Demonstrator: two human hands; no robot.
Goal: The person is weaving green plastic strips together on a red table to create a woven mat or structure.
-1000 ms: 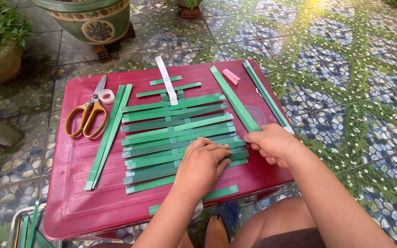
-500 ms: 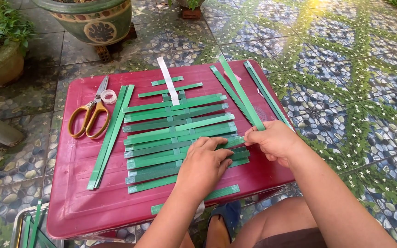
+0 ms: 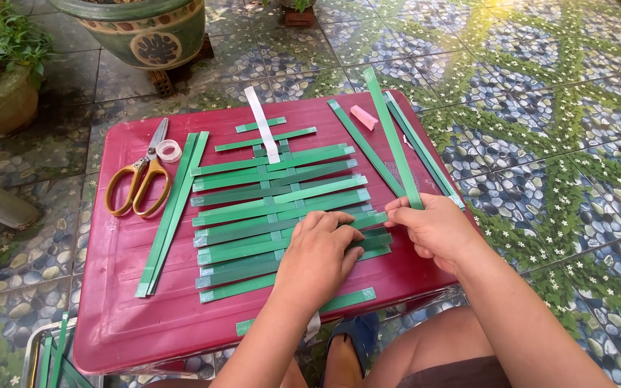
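Note:
A mat of woven green strips [image 3: 282,208] lies flat on a red plastic table [image 3: 123,302]. My left hand [image 3: 318,255] rests palm down on the mat's lower right part, pressing the strips. My right hand [image 3: 433,230] sits at the mat's right edge and pinches the near end of a long green strip [image 3: 391,136], which rises and points away from me. More loose green strips [image 3: 425,151] lie along the table's right side.
Orange-handled scissors [image 3: 138,179] and a small tape roll [image 3: 169,150] lie at the table's left, beside a pair of long green strips [image 3: 170,208]. A pink eraser [image 3: 364,117] and a white strip [image 3: 261,123] lie at the back. Potted plants [image 3: 138,29] stand on the tiled floor.
My right hand has picked up a long green strip from the table's right side and raised its far end. My left hand stays pressed on the mat.

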